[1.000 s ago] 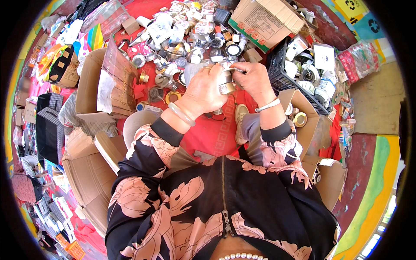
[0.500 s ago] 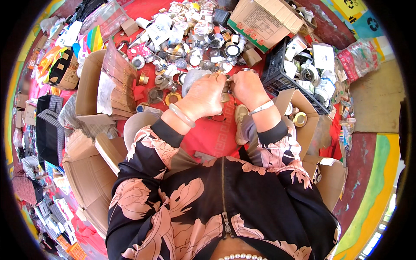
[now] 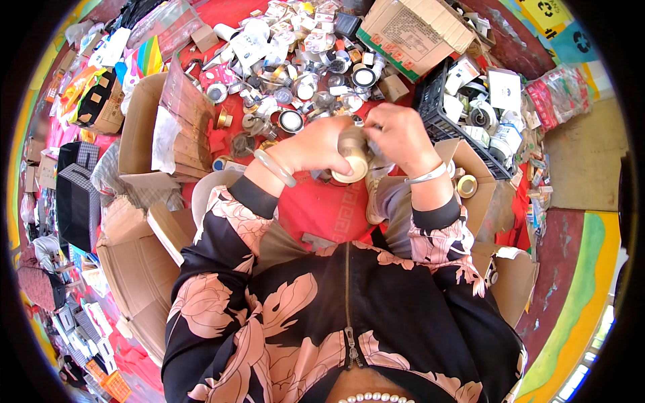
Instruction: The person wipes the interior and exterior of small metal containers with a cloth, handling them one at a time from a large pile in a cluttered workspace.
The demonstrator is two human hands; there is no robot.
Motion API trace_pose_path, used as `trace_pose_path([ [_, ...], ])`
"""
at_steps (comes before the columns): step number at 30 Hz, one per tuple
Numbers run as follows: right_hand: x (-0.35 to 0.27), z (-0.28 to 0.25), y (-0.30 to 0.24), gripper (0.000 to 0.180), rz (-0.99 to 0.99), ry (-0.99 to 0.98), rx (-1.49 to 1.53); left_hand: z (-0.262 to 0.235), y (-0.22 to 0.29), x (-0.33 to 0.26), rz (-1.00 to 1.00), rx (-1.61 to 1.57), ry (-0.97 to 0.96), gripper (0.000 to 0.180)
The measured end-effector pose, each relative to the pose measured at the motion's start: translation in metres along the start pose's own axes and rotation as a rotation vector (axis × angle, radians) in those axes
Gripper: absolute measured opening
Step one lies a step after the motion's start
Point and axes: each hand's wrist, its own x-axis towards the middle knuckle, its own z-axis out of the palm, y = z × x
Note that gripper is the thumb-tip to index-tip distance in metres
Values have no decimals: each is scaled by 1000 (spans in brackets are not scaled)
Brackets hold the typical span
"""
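Head view showed two hands on one cream round cup (image 3: 353,156). Left hand (image 3: 321,144) fingers curled closed around it. Right hand (image 3: 400,134) fingers pinched its top edge.

What we cannot make out around our hands

Our left hand (image 3: 321,142) covers most of the round cream-coloured fitting (image 3: 352,161), so we see only its rim and underside; our right hand (image 3: 400,134) hides its far side and whatever the fingers pinch there. The heap of small round metal parts (image 3: 302,80) beyond is too small to tell apart. The black crate (image 3: 440,117) is partly hidden behind our right wrist.
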Motion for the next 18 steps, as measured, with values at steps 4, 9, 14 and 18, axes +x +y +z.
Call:
trace_pose_path([
  [4, 6, -12, 10, 4, 305, 369, 358, -13, 14, -6, -103, -256, 116, 58],
  [9, -4, -42, 76, 2, 378, 872, 1379, -18, -8, -7, -81, -689, 302, 59],
  [14, -13, -54, 106, 10, 301, 1057, 1543, -20, -6, -6, -61, -876, 367, 53],
  [18, -7, -53, 94, 13, 327, 1106, 1317, -20, -1, -5, -95, -830, 359, 57],
])
